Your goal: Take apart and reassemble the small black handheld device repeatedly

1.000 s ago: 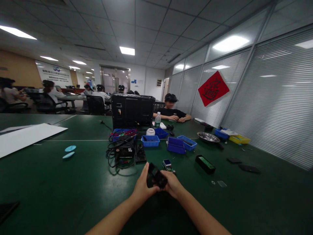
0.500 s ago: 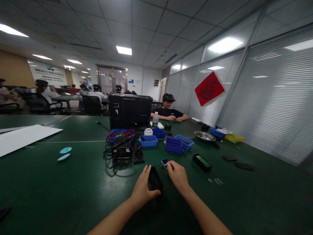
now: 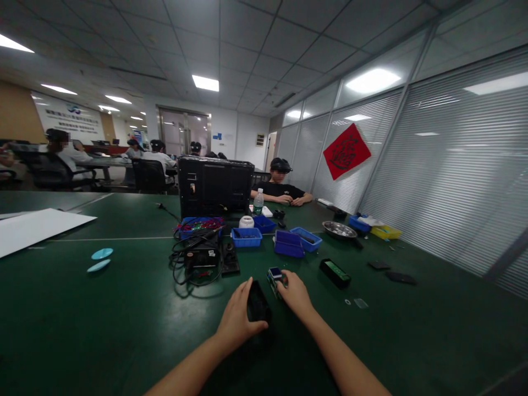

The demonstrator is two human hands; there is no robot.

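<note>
My left hand (image 3: 236,319) is wrapped round a black, hollow plastic case (image 3: 257,302), thumb along the near end and fingers along its left side. Just right of the case, my right hand (image 3: 296,294) grips a small circuit board (image 3: 273,284) by its right side. A little screen (image 3: 275,272) at the board's far end is uncovered. Farther right lies another black case (image 3: 335,273) with a green board inside. Near it are a small white ring (image 3: 347,302) and a clear plastic piece (image 3: 361,303).
Blue bins (image 3: 246,237) and an open blue box (image 3: 289,243) stand beyond my hands. A black power unit with tangled cables (image 3: 201,256) lies left of them. Behind stand a computer case (image 3: 215,190) and a bottle (image 3: 258,202). A person (image 3: 284,190) sits across the table.
The view has turned slightly right. My right hand's fingers have shifted from over the board's screen to its side, so more of the screen shows. My left hand stays on the case.
</note>
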